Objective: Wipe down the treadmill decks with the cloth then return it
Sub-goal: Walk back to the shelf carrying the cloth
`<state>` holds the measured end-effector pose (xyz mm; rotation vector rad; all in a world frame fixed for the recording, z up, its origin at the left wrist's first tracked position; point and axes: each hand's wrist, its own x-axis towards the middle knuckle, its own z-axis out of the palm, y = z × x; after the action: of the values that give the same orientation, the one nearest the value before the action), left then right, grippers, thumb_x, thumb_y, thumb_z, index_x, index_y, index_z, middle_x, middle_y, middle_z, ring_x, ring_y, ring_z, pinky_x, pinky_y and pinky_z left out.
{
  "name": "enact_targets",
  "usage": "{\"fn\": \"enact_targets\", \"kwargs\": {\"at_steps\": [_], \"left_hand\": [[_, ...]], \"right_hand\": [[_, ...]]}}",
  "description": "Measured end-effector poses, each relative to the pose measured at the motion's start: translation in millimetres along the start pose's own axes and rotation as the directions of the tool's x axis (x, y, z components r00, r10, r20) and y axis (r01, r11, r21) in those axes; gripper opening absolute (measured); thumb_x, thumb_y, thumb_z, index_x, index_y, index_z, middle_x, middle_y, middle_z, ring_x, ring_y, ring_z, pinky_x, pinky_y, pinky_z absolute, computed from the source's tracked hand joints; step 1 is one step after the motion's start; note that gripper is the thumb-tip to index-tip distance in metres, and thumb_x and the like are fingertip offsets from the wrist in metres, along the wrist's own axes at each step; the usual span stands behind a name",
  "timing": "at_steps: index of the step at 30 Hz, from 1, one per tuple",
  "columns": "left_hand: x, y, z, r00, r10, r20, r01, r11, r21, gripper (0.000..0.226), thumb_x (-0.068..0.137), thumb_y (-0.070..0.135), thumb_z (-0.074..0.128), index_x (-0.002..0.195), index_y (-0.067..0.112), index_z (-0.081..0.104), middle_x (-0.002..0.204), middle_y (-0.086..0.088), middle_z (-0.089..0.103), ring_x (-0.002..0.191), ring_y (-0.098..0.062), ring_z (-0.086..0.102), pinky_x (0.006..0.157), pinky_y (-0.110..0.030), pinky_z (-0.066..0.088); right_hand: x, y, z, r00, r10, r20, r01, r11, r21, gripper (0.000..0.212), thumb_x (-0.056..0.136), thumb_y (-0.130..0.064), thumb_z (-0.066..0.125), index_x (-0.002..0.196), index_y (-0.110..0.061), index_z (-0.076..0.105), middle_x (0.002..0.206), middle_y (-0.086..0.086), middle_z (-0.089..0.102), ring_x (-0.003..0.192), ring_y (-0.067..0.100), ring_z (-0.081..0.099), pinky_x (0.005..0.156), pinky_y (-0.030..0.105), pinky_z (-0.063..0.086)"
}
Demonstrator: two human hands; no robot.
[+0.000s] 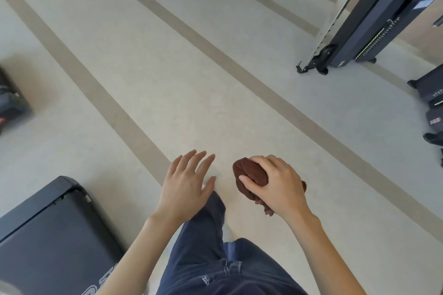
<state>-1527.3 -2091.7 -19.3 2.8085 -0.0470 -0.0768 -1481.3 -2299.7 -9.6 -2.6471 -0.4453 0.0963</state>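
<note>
My right hand (278, 184) is closed around a bunched dark brown cloth (250, 173), held in the air above the pale floor in the lower middle of the view. My left hand (189, 182) hovers to the left of it, empty, fingers spread. The rear end of a dark grey treadmill deck (48, 235) fills the bottom left corner, a short way left of my left forearm. Neither hand touches the deck.
Pale floor with tan stripes (215, 55) runs diagonally ahead. A dark upright gym machine on small feet (354, 38) stands at the top right. More dark equipment sits at the right edge (431, 100) and the left edge (9, 103). My dark blue trousers (215, 258) are below.
</note>
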Motion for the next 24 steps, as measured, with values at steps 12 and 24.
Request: {"fn": "enact_targets", "kwargs": {"at_steps": [12, 24], "left_hand": [[170, -117, -69, 0.996, 0.033, -0.084, -0.027, 0.998, 0.065, 0.042, 0.090, 0.034, 0.051, 0.127, 0.015, 0.058, 0.127, -0.007, 0.059, 0.122, -0.031, 0.052, 0.102, -0.047, 0.041], [283, -191, -78, 0.989, -0.139, -0.047, 0.141, 0.990, 0.034, 0.046, 0.088, 0.036, 0.046, 0.126, 0.014, 0.059, 0.126, -0.008, 0.060, 0.121, -0.032, 0.052, 0.100, -0.047, 0.042]], "right_hand": [[221, -61, -8, 0.997, -0.060, -0.048, 0.062, 0.997, 0.037, 0.043, 0.078, -0.052, 0.060, 0.110, -0.023, 0.065, 0.093, -0.003, 0.063, 0.081, 0.020, 0.061, 0.069, 0.038, 0.053], [365, -67, 42, 0.988, -0.121, 0.097, 0.119, 0.992, 0.032, 0.042, 0.079, -0.054, 0.060, 0.107, -0.023, 0.064, 0.092, -0.005, 0.065, 0.081, 0.018, 0.061, 0.067, 0.027, 0.049]]}}
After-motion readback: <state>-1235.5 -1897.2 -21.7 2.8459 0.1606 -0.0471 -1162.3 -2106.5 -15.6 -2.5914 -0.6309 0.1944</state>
